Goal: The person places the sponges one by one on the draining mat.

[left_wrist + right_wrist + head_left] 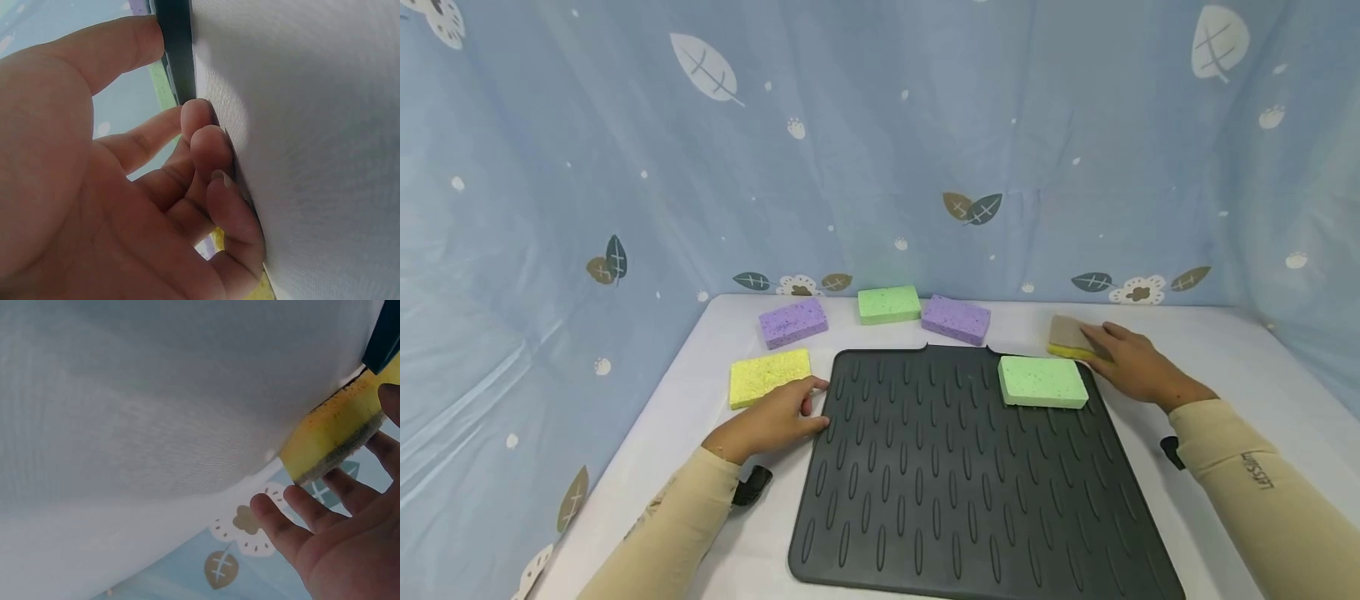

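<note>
My left hand [780, 419] rests at the left edge of a dark grey ribbed mat [917, 467], its thumb touching that edge. In the left wrist view the other fingers [211, 150] bend down against the white table. Just beyond them lies a yellow sponge [769, 377]. At the far right, my right hand [1129, 363] reaches over a yellow sponge with a grey-brown scouring layer [1063, 332]. The right wrist view shows its fingers spread by the scouring side of that sponge [337, 434]. A light green sponge [1042, 382] lies on the mat's far right corner.
Behind the mat sit a purple sponge [793, 322], a green sponge [889, 305] and another purple sponge [956, 319]. The white table [1247, 358] ends at a blue patterned curtain [880, 150], which also hangs along both sides.
</note>
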A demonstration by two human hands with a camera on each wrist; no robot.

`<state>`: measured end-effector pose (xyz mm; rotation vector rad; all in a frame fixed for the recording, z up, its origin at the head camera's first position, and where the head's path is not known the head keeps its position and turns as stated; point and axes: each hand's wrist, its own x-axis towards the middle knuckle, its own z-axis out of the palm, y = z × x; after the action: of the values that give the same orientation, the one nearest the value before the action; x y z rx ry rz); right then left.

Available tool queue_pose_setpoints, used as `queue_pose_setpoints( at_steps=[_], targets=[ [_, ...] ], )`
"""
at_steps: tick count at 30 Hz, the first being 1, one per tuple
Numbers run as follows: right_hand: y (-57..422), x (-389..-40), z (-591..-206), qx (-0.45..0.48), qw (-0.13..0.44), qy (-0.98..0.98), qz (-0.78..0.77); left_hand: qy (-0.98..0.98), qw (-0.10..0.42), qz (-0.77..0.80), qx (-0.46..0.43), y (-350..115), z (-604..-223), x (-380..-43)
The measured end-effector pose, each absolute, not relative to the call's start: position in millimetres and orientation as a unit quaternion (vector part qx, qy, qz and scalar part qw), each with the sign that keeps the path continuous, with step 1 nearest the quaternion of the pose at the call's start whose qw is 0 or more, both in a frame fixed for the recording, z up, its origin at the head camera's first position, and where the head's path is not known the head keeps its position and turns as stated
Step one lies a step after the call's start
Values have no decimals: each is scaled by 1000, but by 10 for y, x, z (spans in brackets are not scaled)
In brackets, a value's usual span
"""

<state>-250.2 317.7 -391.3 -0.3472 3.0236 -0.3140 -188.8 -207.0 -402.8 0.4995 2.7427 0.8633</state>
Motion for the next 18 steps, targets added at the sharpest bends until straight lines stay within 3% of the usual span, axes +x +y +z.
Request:
queue_pose_setpoints(
  at_steps=[18],
  targets=[
    [3221, -2551, -3954, -114, 24, 989, -88, 935, 116, 294, 163, -2058, -4004, -1889]
  ],
)
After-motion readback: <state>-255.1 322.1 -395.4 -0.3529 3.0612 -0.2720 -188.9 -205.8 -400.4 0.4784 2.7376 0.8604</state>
